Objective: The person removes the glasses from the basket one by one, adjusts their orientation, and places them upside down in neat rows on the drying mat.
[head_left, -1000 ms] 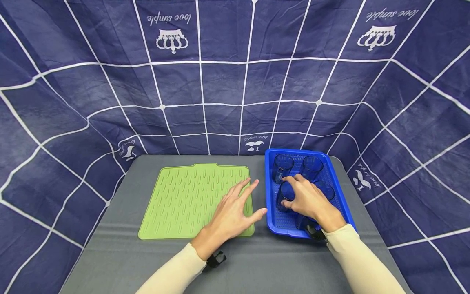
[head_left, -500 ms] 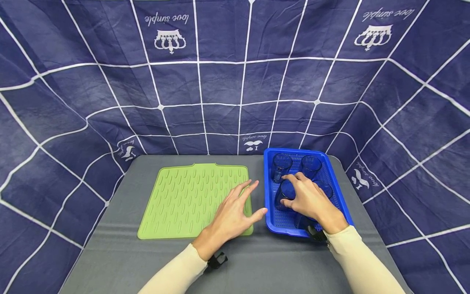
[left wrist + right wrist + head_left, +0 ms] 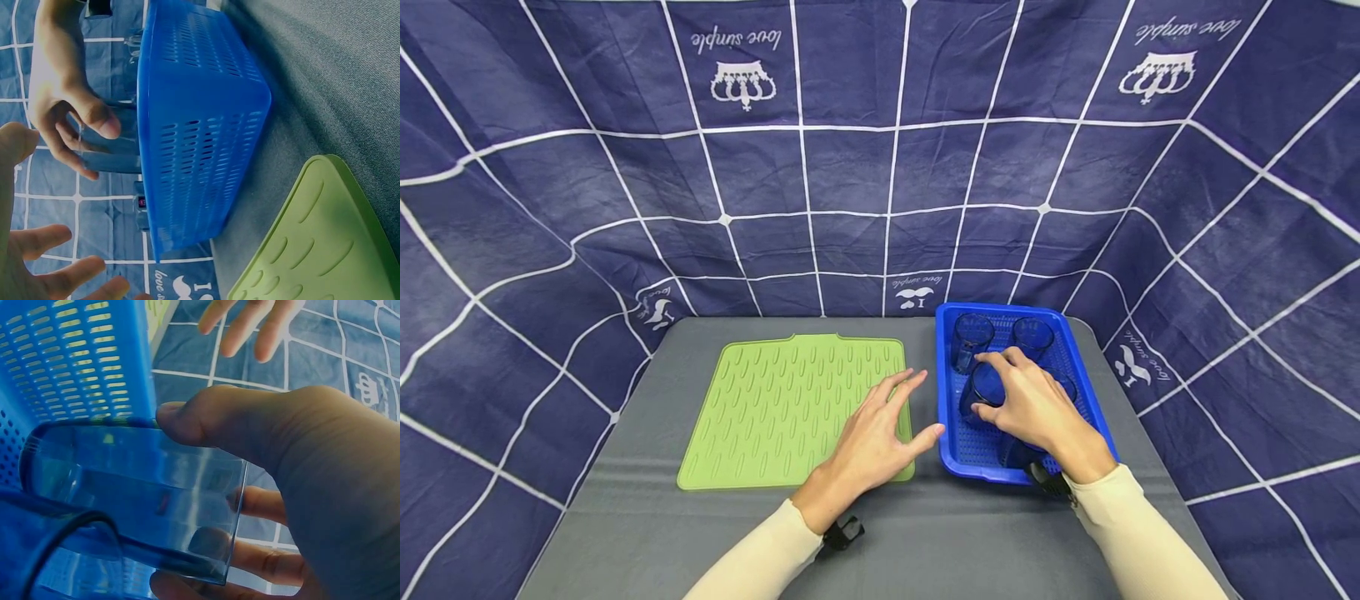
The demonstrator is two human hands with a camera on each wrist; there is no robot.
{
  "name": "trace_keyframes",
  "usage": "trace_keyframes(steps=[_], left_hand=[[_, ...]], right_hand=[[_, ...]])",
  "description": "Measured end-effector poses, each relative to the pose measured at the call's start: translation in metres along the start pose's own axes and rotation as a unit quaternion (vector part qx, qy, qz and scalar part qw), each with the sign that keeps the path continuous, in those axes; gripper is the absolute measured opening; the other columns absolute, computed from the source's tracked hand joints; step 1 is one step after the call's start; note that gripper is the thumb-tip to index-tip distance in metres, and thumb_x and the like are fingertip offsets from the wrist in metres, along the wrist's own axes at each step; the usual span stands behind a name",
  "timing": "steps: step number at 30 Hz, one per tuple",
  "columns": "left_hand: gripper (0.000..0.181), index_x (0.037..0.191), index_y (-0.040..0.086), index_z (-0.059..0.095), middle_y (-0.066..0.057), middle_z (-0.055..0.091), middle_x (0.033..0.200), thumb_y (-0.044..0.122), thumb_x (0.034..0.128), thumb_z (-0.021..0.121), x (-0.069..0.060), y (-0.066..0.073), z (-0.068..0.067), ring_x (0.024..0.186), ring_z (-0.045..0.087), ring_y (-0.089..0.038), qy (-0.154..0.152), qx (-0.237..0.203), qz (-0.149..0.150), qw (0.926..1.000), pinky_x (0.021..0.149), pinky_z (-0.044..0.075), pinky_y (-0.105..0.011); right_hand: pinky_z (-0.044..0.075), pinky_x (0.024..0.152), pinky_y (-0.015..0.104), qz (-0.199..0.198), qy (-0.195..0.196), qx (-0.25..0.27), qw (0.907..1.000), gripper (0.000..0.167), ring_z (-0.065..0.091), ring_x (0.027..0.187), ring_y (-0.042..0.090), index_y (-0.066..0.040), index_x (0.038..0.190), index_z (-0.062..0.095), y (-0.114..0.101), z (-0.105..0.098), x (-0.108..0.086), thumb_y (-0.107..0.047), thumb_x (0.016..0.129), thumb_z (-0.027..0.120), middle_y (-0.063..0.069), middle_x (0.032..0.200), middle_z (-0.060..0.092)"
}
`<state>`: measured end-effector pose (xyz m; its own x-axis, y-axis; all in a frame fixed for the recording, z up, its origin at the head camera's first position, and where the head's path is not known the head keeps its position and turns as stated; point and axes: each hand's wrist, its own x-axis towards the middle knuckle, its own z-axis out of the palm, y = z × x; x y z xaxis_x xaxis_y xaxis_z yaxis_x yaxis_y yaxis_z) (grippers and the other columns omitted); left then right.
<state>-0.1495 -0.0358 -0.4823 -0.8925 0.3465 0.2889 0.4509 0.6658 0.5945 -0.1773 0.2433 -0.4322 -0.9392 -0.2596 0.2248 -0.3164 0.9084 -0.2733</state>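
A: The right grip (image 3: 1033,400) and its glass (image 3: 979,396) sit slightly higher against the basket (image 3: 942,375) than a second ago; the left grip (image 3: 872,437) hardly differs.

B: How does the right one hold?

A: Thumb on one side, fingers curled on the other, parted only to the glass's width, near its upper end.

B: And the left?

A: Fingers spread wide, holding nothing, just left of the basket, over the mat's (image 3: 790,408) edge.

B: Where does the glass lie?

A: Within the basket's left half, top above the rim, long axis roughly upright and running down from the right grip. Whether its base touches the basket's floor, I can't tell.

B: Nearer hand?

A: The right, on it; the basket's left wall parts it from the other.
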Motion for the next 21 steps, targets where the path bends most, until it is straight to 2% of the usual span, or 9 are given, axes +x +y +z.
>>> trace_keyframes(steps=[11, 21], left_hand=[[0.082, 0.177, 0.034, 0.051, -0.002, 0.056, 0.178, 0.063, 0.1052, 0.078, 0.001, -0.001, -0.002, 0.161, 0.060, -0.032, 0.008, -0.012, 0.004, 0.9999, 0.119, 0.063, -0.063], [0.077, 0.173, 0.033, 0.056, -0.001, 0.061, 0.173, 0.056, 0.1049, 0.082, 0.001, -0.006, -0.005, 0.157, 0.065, -0.030, 0.035, -0.025, 0.019, 0.9989, 0.114, 0.066, -0.060]], right_hand=[[0.068, 0.080, 0.068, -0.016, 0.035, 0.003, 0.9993, 0.078, 0.080, 0.102, 0.046, -0.016, 0.154, 0.072, -0.010, -0.013, -0.002, -0.035, 0.085, 0.103, 0.022, 0.138, 0.075], [0.068, 0.086, 0.068, -0.041, 0.067, 0.006, 0.9969, 0.078, 0.079, 0.114, 0.045, -0.017, 0.155, 0.072, -0.020, -0.025, -0.002, -0.033, 0.085, 0.103, 0.020, 0.137, 0.075]])
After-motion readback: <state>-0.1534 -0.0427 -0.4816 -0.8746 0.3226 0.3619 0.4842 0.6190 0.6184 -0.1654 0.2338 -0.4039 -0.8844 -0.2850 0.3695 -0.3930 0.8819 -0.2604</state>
